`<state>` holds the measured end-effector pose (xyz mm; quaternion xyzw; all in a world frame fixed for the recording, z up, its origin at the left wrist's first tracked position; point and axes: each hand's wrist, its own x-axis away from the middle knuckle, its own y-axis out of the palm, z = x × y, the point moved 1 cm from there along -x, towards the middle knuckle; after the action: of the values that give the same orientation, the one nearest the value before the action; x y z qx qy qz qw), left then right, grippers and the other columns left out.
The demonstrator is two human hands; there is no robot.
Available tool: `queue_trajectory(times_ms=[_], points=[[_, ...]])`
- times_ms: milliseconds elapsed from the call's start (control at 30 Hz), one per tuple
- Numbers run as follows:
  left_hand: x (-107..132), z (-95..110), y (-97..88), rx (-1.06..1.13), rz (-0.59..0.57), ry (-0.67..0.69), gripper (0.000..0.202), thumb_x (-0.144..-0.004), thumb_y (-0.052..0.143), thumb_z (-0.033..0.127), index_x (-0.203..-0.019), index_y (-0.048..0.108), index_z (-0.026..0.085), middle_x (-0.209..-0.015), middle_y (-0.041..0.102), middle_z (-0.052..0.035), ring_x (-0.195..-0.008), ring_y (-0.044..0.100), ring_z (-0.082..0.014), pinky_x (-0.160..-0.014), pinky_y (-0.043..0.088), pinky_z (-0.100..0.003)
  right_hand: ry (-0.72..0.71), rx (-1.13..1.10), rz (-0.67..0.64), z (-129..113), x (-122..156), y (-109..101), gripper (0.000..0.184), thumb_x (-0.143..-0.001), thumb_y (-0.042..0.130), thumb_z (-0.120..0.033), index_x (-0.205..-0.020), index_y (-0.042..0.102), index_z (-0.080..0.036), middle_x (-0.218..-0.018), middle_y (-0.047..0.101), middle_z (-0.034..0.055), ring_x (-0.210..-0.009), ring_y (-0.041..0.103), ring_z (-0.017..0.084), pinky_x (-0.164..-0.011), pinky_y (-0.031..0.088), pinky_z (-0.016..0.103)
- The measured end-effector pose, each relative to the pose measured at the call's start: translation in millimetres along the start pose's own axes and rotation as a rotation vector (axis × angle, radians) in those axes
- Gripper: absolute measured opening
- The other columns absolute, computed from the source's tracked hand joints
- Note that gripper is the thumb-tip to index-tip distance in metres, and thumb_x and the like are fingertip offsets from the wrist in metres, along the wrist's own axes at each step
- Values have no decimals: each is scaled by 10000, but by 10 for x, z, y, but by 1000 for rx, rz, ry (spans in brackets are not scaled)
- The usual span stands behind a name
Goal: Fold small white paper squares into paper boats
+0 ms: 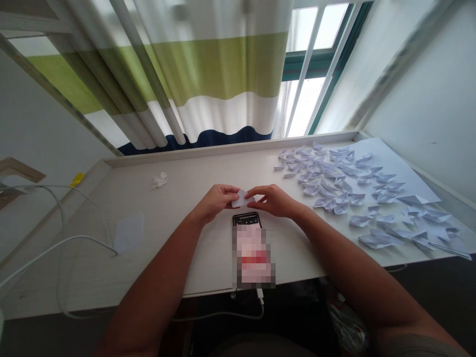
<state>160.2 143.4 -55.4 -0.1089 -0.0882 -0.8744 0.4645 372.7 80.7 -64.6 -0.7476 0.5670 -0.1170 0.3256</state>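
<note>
A small folded piece of white paper (242, 198) is held between my two hands, above the middle of the desk. My left hand (218, 200) pinches its left side between thumb and fingers. On the other side, my right hand (272, 199) grips the paper's right edge with its fingertips. Just below the hands lies a phone (247, 218), its screen lit and mostly blurred out. Many folded white paper boats (327, 173) are spread over the right part of the desk, beyond my right hand.
The white desk (178, 173) has a raised back edge below a striped curtain (223, 69). A crumpled tissue (159, 180) and a flat sheet of paper (128, 232) lie to the left, near loose white cables (85, 238). A charging plug (260, 293) hangs at the front edge.
</note>
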Motion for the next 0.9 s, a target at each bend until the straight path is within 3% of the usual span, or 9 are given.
queue_trajectory(times_ms=[267, 533, 800, 900], points=[[7, -16, 11, -6, 18, 10, 156, -733, 864, 168, -886, 839, 148, -834, 808, -68, -755, 724, -179, -878, 605, -402, 32, 13, 11, 2, 2, 31, 217, -914, 764, -254, -1125, 796, -214, -1113, 807, 66, -950, 775, 220, -860, 649, 382], [6, -37, 34, 31, -37, 7, 170, -731, 865, 189, -888, 836, 133, -884, 821, -93, -790, 754, -199, -900, 615, -413, 74, 28, 83, 2, -16, 96, 180, -857, 825, -292, -1007, 767, -210, -1040, 795, 55, -854, 743, 202, -809, 641, 373], [4, -48, 31, 31, -69, 56, 193, -714, 905, 240, -874, 835, 157, -856, 802, -79, -806, 729, -203, -857, 602, -405, 17, 38, 109, -36, -5, 89, 159, -970, 694, -356, -969, 749, -207, -1006, 804, 67, -839, 733, 204, -745, 607, 344], [9, -41, 29, 6, -88, 70, 243, -750, 902, 341, -898, 845, 156, -875, 808, -90, -799, 723, -197, -824, 591, -375, -16, 115, 134, -29, -6, 79, 201, -1005, 656, -376, -944, 742, -204, -935, 795, 64, -775, 709, 187, -711, 574, 322]])
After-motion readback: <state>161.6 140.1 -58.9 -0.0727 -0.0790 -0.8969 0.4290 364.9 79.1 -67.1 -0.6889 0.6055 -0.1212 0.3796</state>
